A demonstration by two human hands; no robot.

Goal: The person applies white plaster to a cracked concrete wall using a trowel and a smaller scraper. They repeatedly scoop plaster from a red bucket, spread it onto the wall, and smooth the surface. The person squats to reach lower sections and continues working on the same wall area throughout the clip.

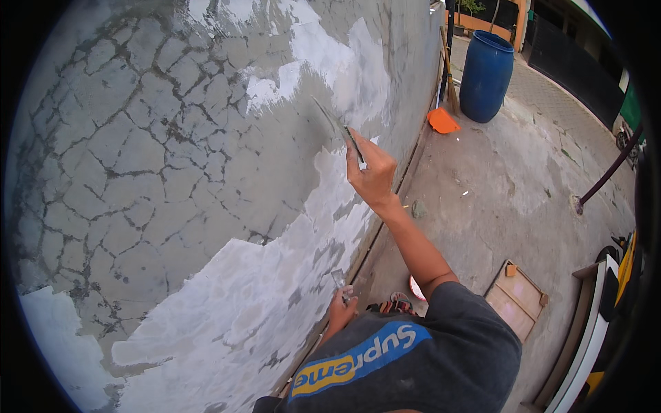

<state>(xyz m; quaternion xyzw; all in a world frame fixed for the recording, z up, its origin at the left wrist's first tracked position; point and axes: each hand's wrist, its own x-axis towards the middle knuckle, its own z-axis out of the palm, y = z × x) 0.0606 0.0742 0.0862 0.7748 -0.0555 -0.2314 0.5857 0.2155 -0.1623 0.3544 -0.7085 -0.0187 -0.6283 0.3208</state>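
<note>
Cracked wall, partly under white coating, with my scraper raised at it.
It fills the view ahead and to my left. My right hand pinches the scraper between thumb and fingers; whether its edge touches the grey surface, I can't tell. Lower down, my left hand curls round a small flat tool beside the coated part. An orange dustpan lies near a blue barrel.

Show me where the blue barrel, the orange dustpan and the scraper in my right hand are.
Blue barrel (pixel 487 80): head view, middle of its side.
Orange dustpan (pixel 443 121): head view, middle of its pan.
Scraper (pixel 335 122): head view, on its thin blade, beyond the right hand (pixel 372 169).
</note>
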